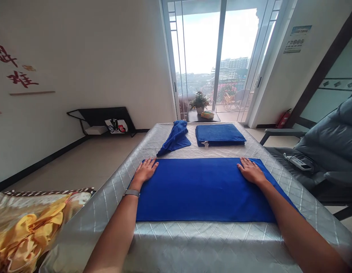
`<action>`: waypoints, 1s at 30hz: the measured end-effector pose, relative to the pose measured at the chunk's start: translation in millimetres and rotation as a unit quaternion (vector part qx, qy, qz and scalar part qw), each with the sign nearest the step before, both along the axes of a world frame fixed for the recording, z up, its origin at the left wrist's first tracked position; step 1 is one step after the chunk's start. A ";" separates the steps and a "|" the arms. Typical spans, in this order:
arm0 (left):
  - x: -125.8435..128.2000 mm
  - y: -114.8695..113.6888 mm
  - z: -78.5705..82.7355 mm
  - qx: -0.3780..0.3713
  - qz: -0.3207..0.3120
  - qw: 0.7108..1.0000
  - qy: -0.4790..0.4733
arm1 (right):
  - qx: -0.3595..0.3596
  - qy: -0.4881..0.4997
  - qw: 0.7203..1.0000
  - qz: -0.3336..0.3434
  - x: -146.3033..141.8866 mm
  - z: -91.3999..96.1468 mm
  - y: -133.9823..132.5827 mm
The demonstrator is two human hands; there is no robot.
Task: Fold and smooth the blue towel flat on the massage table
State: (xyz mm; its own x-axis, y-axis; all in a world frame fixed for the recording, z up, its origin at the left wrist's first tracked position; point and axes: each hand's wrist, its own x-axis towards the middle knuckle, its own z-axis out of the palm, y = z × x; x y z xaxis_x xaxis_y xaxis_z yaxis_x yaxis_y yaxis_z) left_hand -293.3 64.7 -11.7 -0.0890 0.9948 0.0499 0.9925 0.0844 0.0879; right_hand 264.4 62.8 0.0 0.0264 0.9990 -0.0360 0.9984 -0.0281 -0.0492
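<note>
A blue towel (pixel 193 189) lies spread flat across the near half of a silver quilted cover (pixel 193 229). My left hand (pixel 146 170) rests flat on its far left corner, fingers stretched out. On the far right corner lies my right hand (pixel 250 170), also flat with its fingers extended. Neither hand grips anything. Beyond the towel, a crumpled blue cloth (pixel 177 138) sits on the left. To its right is a neat stack of folded blue towels (pixel 220 134) with a white tag showing at the front.
A dark padded armchair (pixel 329 140) stands close on the right, with a white handset (pixel 299 162) on its seat. Yellow cloth (pixel 30 239) is heaped at the lower left. Past the far edge, a small table (pixel 193 116) holds a potted plant (pixel 200 102) before the glass doors.
</note>
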 end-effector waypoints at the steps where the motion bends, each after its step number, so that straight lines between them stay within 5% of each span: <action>1: -3.0 -0.9 0.6 -0.003 0.015 1.000 -0.002 | -0.004 -0.005 1.000 -0.004 0.0 1.6 -0.4; 7: -2.0 -3.4 6.2 -0.012 0.042 0.999 -0.012 | 0.003 -0.072 0.997 -0.041 -35.0 22.7 -6.1; 10: 1.0 -4.0 7.9 -0.010 0.046 0.999 -0.012 | 0.061 -0.068 0.995 0.045 -92.5 33.5 -10.7; 13: 1.8 -5.2 9.0 -0.007 0.044 0.999 -0.015 | 0.033 0.000 0.987 0.157 -158.0 35.0 -14.2; 17: 1.9 -6.4 9.6 -0.007 0.044 0.999 -0.018 | -0.015 0.049 0.982 0.183 -202.8 23.2 -14.5; 21: 2.0 -5.4 7.7 0.007 0.047 0.999 -0.014 | -0.020 0.036 0.986 0.159 -176.7 12.0 -10.2; 30: -1.9 -2.5 0.8 0.044 0.043 0.998 -0.025 | -0.002 -0.014 1.000 -0.013 -14.1 0.3 -3.5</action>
